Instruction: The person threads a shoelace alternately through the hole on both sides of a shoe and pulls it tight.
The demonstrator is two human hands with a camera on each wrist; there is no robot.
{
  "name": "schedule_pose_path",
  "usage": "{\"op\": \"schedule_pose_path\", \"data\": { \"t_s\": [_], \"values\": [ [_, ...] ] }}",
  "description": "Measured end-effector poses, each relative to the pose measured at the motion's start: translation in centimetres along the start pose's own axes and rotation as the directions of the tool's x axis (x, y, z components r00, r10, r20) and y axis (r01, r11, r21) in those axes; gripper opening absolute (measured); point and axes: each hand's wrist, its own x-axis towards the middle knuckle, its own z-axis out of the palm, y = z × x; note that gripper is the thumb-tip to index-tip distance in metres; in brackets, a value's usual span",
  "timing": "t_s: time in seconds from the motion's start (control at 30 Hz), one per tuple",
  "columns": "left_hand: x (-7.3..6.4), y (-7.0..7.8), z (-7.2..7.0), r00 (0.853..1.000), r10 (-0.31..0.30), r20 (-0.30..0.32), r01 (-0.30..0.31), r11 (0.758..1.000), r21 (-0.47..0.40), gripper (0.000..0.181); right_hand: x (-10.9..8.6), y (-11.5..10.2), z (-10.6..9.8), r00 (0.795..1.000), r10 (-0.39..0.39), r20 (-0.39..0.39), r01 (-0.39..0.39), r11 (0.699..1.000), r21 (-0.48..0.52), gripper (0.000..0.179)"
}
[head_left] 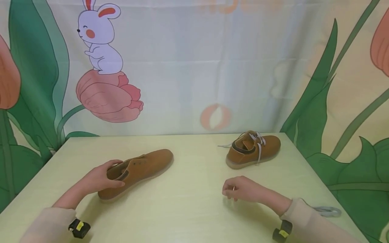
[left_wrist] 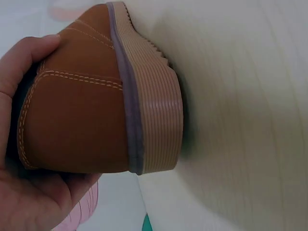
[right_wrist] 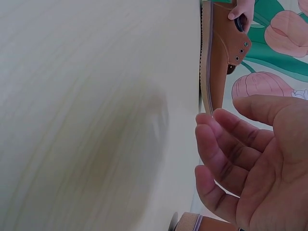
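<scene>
A brown shoe (head_left: 149, 167) with bare eyelets lies at the left of the table, its toe pointing to the far right. My left hand (head_left: 98, 179) grips it by the heel collar, thumb on the near side and fingers over the far side. The left wrist view shows the stitched heel (left_wrist: 77, 122) and ribbed sole up close. My right hand (head_left: 243, 189) hovers above the table's middle right, its fingers loosely curled around nothing. In the right wrist view that hand (right_wrist: 260, 163) is palm up to the camera and apart from both shoes.
A second brown shoe (head_left: 264, 150) stands at the back right, with pale laces threaded and hanging loose. A grey lace bundle (head_left: 329, 211) lies by the right sleeve. A printed cloth (head_left: 182, 67) hangs behind the table (head_left: 188, 209).
</scene>
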Motion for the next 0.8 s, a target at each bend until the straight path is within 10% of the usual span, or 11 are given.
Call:
{"op": "schedule_pose_path", "data": {
  "t_s": [0.53, 0.8],
  "values": [
    [2.2, 6.4, 3.7, 0.972, 0.206, 0.112, -0.204, 0.978, -0.029, 0.081, -0.6, -0.3, 0.1, 1.000, -0.013, 0.008, 0.013, 1.000, -0.018, 0.016],
    [4.3, 8.9, 5.4, 0.961, 0.243, 0.136, -0.239, 0.970, -0.039, 0.079, -3.5, 1.8, -2.7, 0.999, 0.033, -0.005, -0.034, 0.962, -0.271, 0.015]
  ]
}}
